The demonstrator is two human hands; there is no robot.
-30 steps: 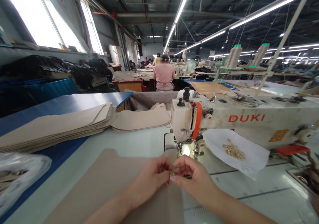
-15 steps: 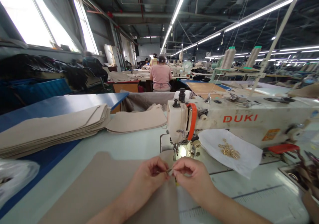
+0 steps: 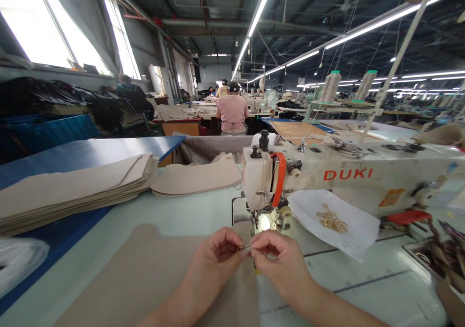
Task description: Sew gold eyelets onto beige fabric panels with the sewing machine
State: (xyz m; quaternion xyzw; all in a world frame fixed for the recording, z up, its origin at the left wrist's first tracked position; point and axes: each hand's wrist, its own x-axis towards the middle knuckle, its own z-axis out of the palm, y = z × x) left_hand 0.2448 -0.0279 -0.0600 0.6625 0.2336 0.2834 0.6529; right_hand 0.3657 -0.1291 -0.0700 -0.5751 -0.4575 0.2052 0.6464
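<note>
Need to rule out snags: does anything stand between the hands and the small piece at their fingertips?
Nothing visible: the left hand and right hand pinch the small piece directly. The tan fabric panel lies below and the sewing machine stands beyond, not between.

You have a small, slim piece (image 3: 244,247) pinched nearly level between your left hand (image 3: 212,264) and right hand (image 3: 285,261), its details unclear. Beneath, your taupe fabric panel (image 3: 152,269) lies flat on the counter (image 3: 189,210), its far-left corner rounded.
</note>
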